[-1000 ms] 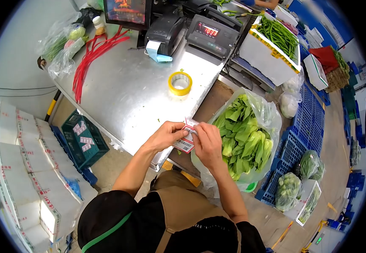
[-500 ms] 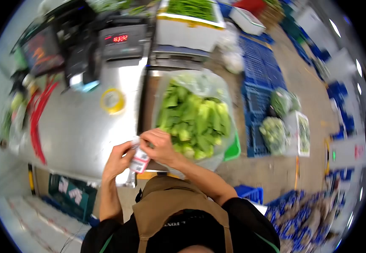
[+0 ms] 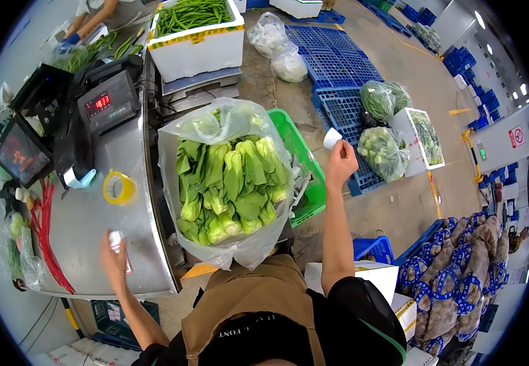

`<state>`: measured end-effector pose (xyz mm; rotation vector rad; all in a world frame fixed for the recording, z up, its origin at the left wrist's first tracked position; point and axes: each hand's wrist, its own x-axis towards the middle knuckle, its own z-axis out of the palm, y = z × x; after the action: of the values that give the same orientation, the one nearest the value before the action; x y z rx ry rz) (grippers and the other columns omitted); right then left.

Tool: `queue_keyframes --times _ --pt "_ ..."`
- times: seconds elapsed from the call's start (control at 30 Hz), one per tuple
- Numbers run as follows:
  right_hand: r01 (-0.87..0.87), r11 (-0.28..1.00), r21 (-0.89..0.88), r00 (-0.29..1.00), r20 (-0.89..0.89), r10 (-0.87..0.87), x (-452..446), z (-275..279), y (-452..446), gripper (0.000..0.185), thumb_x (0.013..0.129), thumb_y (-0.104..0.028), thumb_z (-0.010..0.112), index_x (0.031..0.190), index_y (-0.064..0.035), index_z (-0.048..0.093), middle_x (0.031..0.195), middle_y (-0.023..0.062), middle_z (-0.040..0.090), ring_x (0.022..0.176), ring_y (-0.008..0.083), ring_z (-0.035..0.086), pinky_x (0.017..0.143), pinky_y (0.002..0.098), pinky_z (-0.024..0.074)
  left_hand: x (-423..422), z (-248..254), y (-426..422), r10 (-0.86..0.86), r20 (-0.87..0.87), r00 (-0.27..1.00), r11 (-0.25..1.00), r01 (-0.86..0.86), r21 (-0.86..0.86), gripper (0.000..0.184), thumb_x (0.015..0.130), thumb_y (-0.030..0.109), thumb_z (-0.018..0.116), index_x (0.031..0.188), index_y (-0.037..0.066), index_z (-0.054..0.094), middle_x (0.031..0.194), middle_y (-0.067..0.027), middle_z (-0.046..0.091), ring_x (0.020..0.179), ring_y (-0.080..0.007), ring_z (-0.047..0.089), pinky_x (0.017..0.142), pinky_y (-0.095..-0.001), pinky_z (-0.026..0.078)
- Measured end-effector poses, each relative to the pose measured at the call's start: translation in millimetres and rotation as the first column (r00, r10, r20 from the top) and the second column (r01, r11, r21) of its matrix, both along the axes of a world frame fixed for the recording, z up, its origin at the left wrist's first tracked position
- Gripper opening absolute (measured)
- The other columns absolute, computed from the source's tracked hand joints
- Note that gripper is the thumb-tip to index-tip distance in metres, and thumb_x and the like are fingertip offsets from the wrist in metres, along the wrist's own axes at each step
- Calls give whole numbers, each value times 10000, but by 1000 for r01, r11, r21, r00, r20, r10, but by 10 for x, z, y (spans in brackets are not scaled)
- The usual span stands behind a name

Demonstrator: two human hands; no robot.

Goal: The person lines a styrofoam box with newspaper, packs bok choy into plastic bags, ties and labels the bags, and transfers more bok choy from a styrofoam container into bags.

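My right hand (image 3: 341,163) is raised right of the green crate (image 3: 304,210), pinching a curled white piece of paper (image 3: 331,138). My left hand (image 3: 115,262) is over the steel table (image 3: 84,222), slightly blurred, with a white label (image 3: 116,240) in its fingers and a bit of red-edged print beside them. Between the hands, a clear plastic bag (image 3: 249,253) stands open, full of bok choy (image 3: 234,177). The bag partly covers the crate, and neither hand touches it.
On the table are yellow tape (image 3: 118,188), red ties (image 3: 46,235), a scale display (image 3: 107,100) and a screen (image 3: 23,149). A foam box of green beans (image 3: 196,52) stands behind the bag. Blue pallets (image 3: 331,61) and potato sacks (image 3: 453,277) lie right. Another person's arm (image 3: 97,21) shows far left.
My hands, together on the printed label before, have parted: the left to the table, the right out past the crate with white paper. The view has shifted, showing the bag more fully.
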<state>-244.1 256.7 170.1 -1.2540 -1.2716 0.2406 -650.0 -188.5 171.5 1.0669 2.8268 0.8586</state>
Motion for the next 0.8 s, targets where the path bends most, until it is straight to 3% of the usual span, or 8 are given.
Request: queue_keyframes --times 0.1,0.17,0.27,0.37,0.47,0.57,0.67,0.8 --pt "55 994 95 952 296 -81 112 -402 320 86 795 -97 603 770 -26 646 693 134 619 601 279 593 545 380 440 1223 744 979 -454 511 730 885 437 163 577 749 159 698 1262 17 475 1212 -190 557 1108 -297 544 931 -352 419" --pt "-7 1000 -6 935 355 8 -13 -869 468 98 805 -103 583 789 -35 652 718 148 621 608 307 587 562 375 450 1757 619 1315 -650 354 673 704 708 -55 721 695 328 760 1269 9 461 1196 -218 552 1107 -371 530 940 -412 414" --pt "-286 936 -206 904 267 335 -392 -1140 310 129 817 -111 547 814 -36 652 732 168 618 655 346 595 606 396 460 2183 797 1583 -404 672 620 424 778 -463 538 681 266 763 1136 44 581 1035 -214 617 995 -379 575 854 -426 460" --pt "-631 617 -471 709 -26 705 -612 -1074 -137 257 855 -144 517 1045 8 598 1038 230 586 983 365 565 838 393 440 2110 855 1417 -575 525 628 555 770 -314 322 666 143 727 952 22 642 817 -187 633 782 -361 612 735 -396 486" --pt "-740 535 -406 626 -128 769 -468 -1071 -206 419 899 -218 469 1241 25 462 1271 237 464 1185 371 451 957 428 365 2293 1035 1495 -348 515 783 766 554 -326 228 632 16 623 859 9 639 815 -169 599 801 -364 578 704 -403 476" --pt "-682 590 -432 696 -135 705 -219 -1244 126 521 939 -319 398 1360 -22 320 1414 186 325 1258 386 360 963 525 307 2507 975 1532 -308 344 887 832 426 -355 225 630 -12 580 847 -2 638 792 -163 578 800 -360 570 716 -405 467" --pt "-662 464 -589 673 -194 714 -399 -1170 341 643 940 -403 389 1421 -22 198 1495 176 169 1370 344 195 1021 618 180 2693 841 1503 -171 176 969 908 225 -355 238 637 -19 570 866 0 633 790 -170 566 801 -362 563 727 -410 461" --pt "-776 171 -607 380 -233 895 -766 -1244 -95 785 899 -512 411 1450 -42 109 1510 163 128 1395 326 119 1072 594 77 2784 600 1450 67 -29 997 963 -72 -259 272 638 -59 568 895 8 623 830 -183 561 831 -368 555 746 -409 452"
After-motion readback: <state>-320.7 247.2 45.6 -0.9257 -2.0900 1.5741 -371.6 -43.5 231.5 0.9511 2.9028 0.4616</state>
